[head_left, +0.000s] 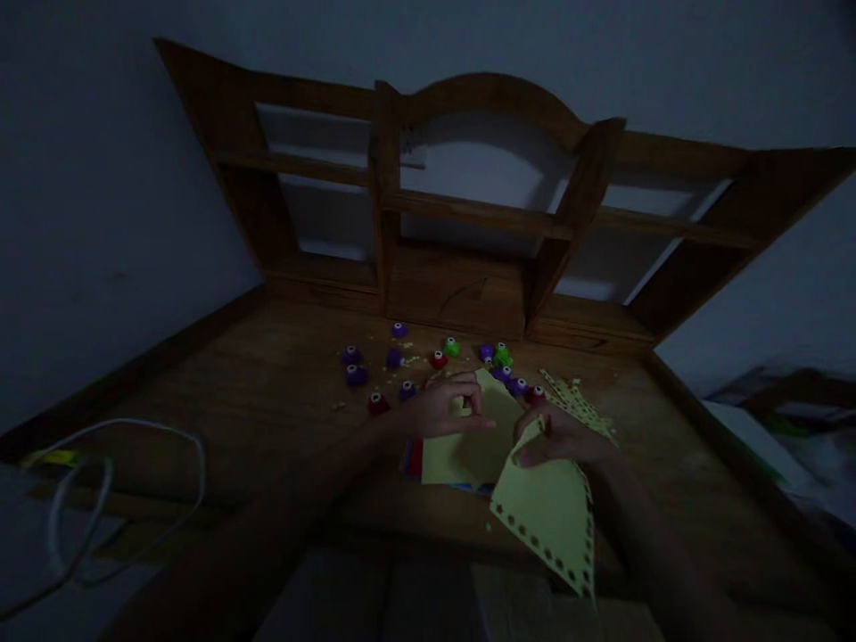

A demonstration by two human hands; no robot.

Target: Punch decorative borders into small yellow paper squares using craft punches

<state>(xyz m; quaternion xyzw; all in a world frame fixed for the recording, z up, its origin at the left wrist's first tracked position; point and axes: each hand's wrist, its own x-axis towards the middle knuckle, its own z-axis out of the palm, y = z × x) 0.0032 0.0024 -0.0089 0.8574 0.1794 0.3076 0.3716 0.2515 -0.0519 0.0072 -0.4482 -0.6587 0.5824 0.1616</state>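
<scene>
My right hand (555,435) is closed on a yellow paper sheet (552,513), which hangs tilted over the table's front edge. Small shaped holes run along the sheet's lower and right edges. My left hand (451,406) hovers over a stack of paper whose top sheet (445,459) is yellow, with red and blue showing beneath. Its fingers are curled towards the thumb; whether something small sits between them is too dark to tell. Behind the hands lie several small craft punches, among them a red punch (378,405), a purple punch (357,375) and a green punch (451,347).
Perforated yellow paper strips (575,401) lie right of the stack, with tiny paper cut-outs scattered about. A wooden shelf unit (461,209) stands at the back of the wooden table (281,374). A white cable (144,422) loops at the left.
</scene>
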